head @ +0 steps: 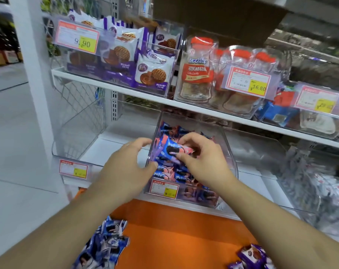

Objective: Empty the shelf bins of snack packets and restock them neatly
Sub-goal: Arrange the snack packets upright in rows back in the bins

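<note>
I am working at the clear plastic shelf bin on the lower white shelf, which holds a heap of pink-and-blue sandwich-biscuit packets behind its red-and-yellow price tag. My right hand pinches one pink-and-blue packet between thumb and curled fingers, just above the heap. My left hand, at nine o'clock of that packet, has its fingers bent over the bin's left wall, thumb touching the packets at the front; whether it grips one I cannot tell. I cannot judge from this alone whether I am lifting packets out or laying them back; since the bin is fairly full and the packets lie jumbled, I take it as the restocking or straightening step for this bin. At six o'clock, on the orange surface below, a loose pile of blue-and-white packets and some purple packets lie well apart. The empty clear bin at nine o'clock looks to be awaiting them. Next I should set the pinched packet flat and aligned with its neighbours, then turn to the piles below.
</note>
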Tool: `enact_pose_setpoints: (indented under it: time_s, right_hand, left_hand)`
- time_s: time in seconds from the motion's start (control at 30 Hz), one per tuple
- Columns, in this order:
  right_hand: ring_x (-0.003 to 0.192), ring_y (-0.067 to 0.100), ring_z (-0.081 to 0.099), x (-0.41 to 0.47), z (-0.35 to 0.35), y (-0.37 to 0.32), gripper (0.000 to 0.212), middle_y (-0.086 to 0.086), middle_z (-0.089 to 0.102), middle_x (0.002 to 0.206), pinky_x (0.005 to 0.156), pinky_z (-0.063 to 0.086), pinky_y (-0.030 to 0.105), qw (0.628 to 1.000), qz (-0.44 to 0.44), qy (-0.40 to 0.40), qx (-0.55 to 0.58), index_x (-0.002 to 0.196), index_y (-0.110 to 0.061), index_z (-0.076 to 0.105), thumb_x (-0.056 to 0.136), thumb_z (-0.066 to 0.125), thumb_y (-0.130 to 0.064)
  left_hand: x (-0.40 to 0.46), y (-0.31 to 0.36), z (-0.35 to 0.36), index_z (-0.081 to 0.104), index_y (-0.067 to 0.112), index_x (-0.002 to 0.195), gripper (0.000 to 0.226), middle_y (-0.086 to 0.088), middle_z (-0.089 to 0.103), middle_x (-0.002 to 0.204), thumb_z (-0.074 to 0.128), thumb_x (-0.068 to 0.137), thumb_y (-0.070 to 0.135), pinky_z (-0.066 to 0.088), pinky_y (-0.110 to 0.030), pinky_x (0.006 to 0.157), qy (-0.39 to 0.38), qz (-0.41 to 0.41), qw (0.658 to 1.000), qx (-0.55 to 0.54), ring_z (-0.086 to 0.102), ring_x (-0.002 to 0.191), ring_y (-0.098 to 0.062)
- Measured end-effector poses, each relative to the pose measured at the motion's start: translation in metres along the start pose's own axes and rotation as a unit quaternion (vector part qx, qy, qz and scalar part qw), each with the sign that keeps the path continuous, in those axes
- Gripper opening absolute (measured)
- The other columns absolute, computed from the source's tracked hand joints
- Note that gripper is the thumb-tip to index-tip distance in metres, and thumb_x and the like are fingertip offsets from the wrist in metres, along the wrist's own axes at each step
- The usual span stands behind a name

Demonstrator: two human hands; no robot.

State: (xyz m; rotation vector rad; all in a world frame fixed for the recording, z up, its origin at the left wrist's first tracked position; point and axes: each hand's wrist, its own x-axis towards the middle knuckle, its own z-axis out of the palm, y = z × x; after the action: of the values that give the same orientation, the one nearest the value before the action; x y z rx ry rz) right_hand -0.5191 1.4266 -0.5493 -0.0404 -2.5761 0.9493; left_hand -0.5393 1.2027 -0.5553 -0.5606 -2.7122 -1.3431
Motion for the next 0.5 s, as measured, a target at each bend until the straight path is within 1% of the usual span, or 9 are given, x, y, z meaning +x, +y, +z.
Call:
enact_pose_setpoints:
  time_s: [0.03, 0.07, 0.13, 0.2, 0.23, 0.27, 0.3, 0.4, 0.5]
  right_hand:
    - [0.094, 0.002, 0.065, 0.003, 0.003, 0.005, 0.023, -0.018, 0.071, 0.099, 0.083, 0.051, 0.024, 0.999, -0.007, -0.003, -0.036, 0.102, -0.033, 0.069, 0.088, 0.083, -0.021]
    - [0.099, 0.003, 0.063, 0.006, 0.007, 0.009, 0.023, -0.017, 0.071, 0.102, 0.088, 0.051, 0.025, 0.998, -0.013, -0.012, -0.061, 0.105, -0.033, 0.069, 0.089, 0.082, -0.024]
    - [0.106, 0.011, 0.060, 0.013, 0.020, 0.014, 0.022, -0.009, 0.069, 0.105, 0.092, 0.050, 0.031, 0.994, -0.025, -0.037, -0.101, 0.109, -0.033, 0.069, 0.091, 0.080, -0.029]
    - [0.110, 0.018, 0.055, 0.018, 0.032, 0.022, 0.022, -0.005, 0.066, 0.104, 0.093, 0.049, 0.039, 0.984, -0.051, -0.059, -0.158, 0.110, -0.031, 0.070, 0.091, 0.079, -0.030]
    - [0.112, 0.020, 0.053, 0.019, 0.038, 0.026, 0.022, -0.004, 0.067, 0.105, 0.095, 0.049, 0.042, 0.977, -0.075, -0.059, -0.191, 0.110, -0.029, 0.071, 0.090, 0.080, -0.030]
    - [0.114, 0.022, 0.052, 0.020, 0.043, 0.030, 0.022, -0.005, 0.069, 0.108, 0.097, 0.048, 0.044, 0.969, -0.097, -0.055, -0.221, 0.109, -0.027, 0.073, 0.088, 0.081, -0.030]
    - [0.117, 0.023, 0.050, 0.021, 0.046, 0.034, 0.023, -0.006, 0.069, 0.113, 0.099, 0.046, 0.045, 0.963, -0.111, -0.048, -0.242, 0.108, -0.026, 0.074, 0.087, 0.081, -0.031]
    - [0.122, 0.025, 0.044, 0.023, 0.049, 0.038, 0.024, -0.004, 0.062, 0.123, 0.101, 0.043, 0.044, 0.954, -0.130, -0.031, -0.270, 0.107, -0.027, 0.076, 0.086, 0.081, -0.036]
    - [0.133, 0.028, 0.037, 0.021, 0.040, 0.035, 0.035, 0.000, 0.055, 0.138, 0.108, 0.039, 0.047, 0.949, -0.117, -0.075, -0.283, 0.119, -0.031, 0.075, 0.087, 0.079, -0.046]
  left_hand:
    - [-0.002, -0.001, 0.001, 0.043, 0.040, 0.150, 0.062, 0.020, 0.049, 0.151, 0.071, 0.094, 0.038, 0.043, -0.030, 0.110, -0.019, 0.014, 0.999, 0.033, 0.050, 0.134, -0.006]
    - [-0.003, -0.002, 0.002, 0.039, 0.042, 0.151, 0.064, 0.023, 0.045, 0.152, 0.069, 0.095, 0.038, 0.042, -0.028, 0.108, -0.043, 0.033, 0.997, 0.049, 0.049, 0.134, -0.005]
    - [-0.005, -0.005, 0.004, 0.035, 0.049, 0.149, 0.063, 0.029, 0.045, 0.148, 0.067, 0.096, 0.038, 0.047, -0.027, 0.104, -0.088, 0.066, 0.992, 0.058, 0.052, 0.128, -0.001]
    - [-0.005, -0.007, 0.006, 0.028, 0.050, 0.153, 0.069, 0.030, 0.038, 0.154, 0.065, 0.096, 0.041, 0.046, -0.030, 0.110, -0.113, 0.079, 0.987, 0.077, 0.048, 0.134, -0.001]
    - [-0.004, -0.008, 0.007, 0.023, 0.048, 0.157, 0.073, 0.030, 0.030, 0.160, 0.064, 0.097, 0.044, 0.038, -0.029, 0.116, -0.114, 0.079, 0.986, 0.094, 0.042, 0.141, -0.002]
    - [-0.004, -0.009, 0.007, 0.019, 0.045, 0.161, 0.076, 0.028, 0.023, 0.164, 0.062, 0.098, 0.046, 0.028, -0.023, 0.118, -0.112, 0.075, 0.985, 0.111, 0.035, 0.147, -0.002]
    - [-0.003, -0.010, 0.007, 0.017, 0.042, 0.162, 0.078, 0.028, 0.019, 0.166, 0.061, 0.099, 0.047, 0.021, -0.018, 0.115, -0.110, 0.071, 0.984, 0.123, 0.029, 0.149, 0.000]
    - [-0.002, -0.011, 0.006, 0.019, 0.039, 0.162, 0.075, 0.025, 0.023, 0.166, 0.061, 0.100, 0.044, 0.021, -0.014, 0.110, -0.111, 0.081, 0.983, 0.118, 0.029, 0.146, 0.004]
    - [-0.004, -0.009, 0.005, 0.024, 0.036, 0.162, 0.073, 0.020, 0.026, 0.165, 0.062, 0.100, 0.040, 0.021, -0.013, 0.111, -0.101, 0.083, 0.984, 0.120, 0.028, 0.146, 0.003]
